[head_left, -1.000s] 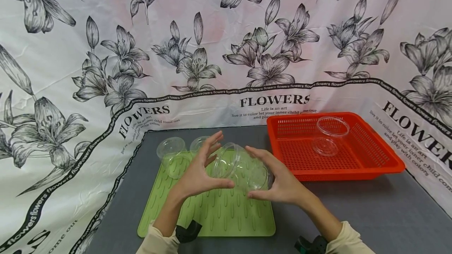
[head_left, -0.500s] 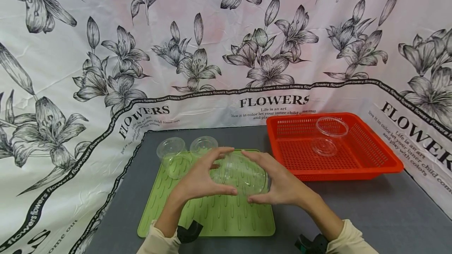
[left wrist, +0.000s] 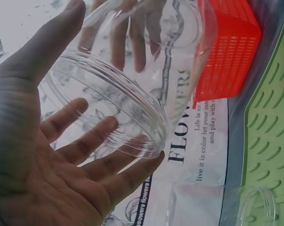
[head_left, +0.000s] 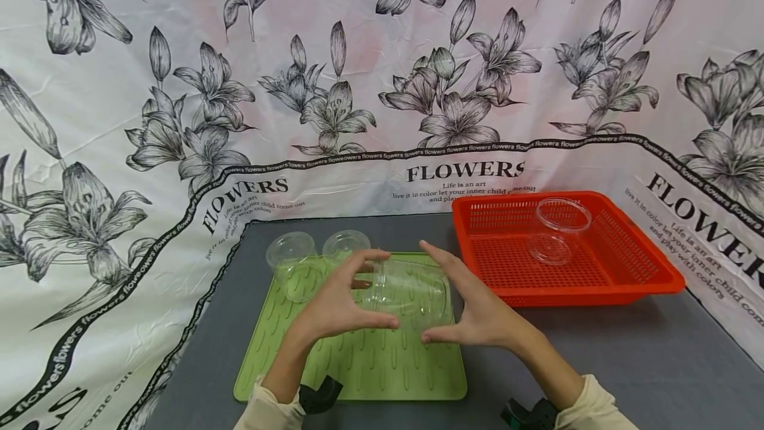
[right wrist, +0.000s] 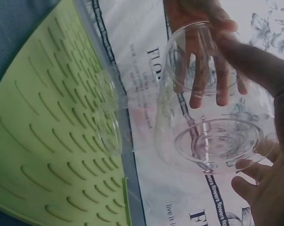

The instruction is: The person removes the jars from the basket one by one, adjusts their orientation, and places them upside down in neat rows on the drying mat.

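Head view: both hands hold a clear plastic cup (head_left: 408, 292) sideways above a green mat (head_left: 352, 357); left hand (head_left: 334, 307) and right hand (head_left: 477, 314) press its ends with straight, spread fingers.

Left wrist view: the open palm (left wrist: 43, 155) touches the cup's rim.

Right wrist view: fingertips (right wrist: 248, 169) meet the cup's base. With only flat pressure on smooth plastic, the cup could slip out.

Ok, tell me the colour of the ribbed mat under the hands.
The ribbed mat is light green, seen best in the head view.
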`<state>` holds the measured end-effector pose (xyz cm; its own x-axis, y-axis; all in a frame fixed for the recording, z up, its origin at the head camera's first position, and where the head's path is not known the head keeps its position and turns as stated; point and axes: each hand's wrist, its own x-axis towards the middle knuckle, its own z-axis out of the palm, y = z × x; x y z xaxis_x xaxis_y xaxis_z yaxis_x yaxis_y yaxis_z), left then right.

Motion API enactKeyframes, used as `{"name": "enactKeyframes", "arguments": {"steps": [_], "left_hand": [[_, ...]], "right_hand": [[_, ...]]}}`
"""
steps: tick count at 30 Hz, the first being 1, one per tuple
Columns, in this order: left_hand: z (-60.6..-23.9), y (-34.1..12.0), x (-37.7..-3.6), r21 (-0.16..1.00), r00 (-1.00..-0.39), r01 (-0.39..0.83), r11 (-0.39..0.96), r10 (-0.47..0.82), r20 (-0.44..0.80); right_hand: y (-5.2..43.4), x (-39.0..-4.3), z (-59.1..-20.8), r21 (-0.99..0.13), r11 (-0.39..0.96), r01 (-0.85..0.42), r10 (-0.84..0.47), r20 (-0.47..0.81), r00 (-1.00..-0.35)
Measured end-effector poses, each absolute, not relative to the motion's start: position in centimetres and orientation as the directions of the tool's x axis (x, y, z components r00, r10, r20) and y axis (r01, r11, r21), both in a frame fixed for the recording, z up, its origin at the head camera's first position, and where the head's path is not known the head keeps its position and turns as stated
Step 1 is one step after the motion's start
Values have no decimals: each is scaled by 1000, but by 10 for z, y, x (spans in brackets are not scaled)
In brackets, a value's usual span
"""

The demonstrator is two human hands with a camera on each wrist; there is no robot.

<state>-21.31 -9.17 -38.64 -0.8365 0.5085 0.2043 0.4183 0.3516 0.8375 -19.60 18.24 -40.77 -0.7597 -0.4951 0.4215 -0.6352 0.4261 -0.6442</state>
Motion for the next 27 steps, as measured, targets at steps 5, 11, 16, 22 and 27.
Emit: {"name": "enactKeyframes", "arguments": {"steps": [5,11,16,22,27], "left_hand": [[-389,-96,-214,876,-869,362,318,456,194],[-397,-104,-221,898,-828,414,153,472,301],[-404,-107,-228,899,-762,434,-61,508,403],[-409,-107,-230,885,-722,418,-204,516,460],[-415,-105,-233,881,-711,367,-297,521,472]], "right_hand": [[184,-198,-411,-703,353,-617,-437,459,-773],[186,-201,-418,-770,216,-600,-413,485,-771],[185,-206,-428,-800,63,-597,-420,522,-743],[180,-208,-430,-812,-35,-583,-431,539,-724],[173,-207,-426,-824,-87,-560,-430,538,-725]]}}
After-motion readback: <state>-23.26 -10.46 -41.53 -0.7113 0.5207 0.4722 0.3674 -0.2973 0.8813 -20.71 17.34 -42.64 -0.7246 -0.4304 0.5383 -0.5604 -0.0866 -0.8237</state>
